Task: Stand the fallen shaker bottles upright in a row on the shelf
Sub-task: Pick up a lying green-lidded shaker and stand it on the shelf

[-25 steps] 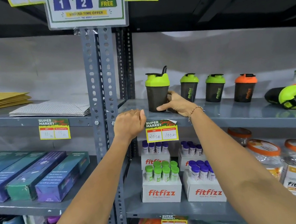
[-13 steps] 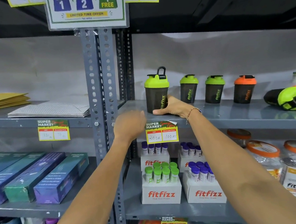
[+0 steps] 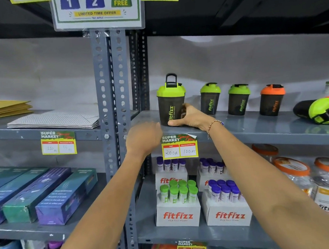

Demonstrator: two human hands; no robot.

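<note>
Shaker bottle (image 3: 170, 104) upright at shelf (image 3: 256, 126) front, right hand (image 3: 190, 116) wrapped round base; fallen bottle (image 3: 318, 110) lies sideways far right, nearer right hand; left hand (image 3: 143, 138) loosely curled, empty.

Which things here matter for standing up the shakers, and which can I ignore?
Job:
- shaker in the right hand, green lid
- three upright shakers: two green, one orange
- fallen shaker at far right
- top shelf
- left hand, near the shelf edge

Ignore:
- price tag
- tube boxes
- jars
- long boxes
- envelopes
</note>
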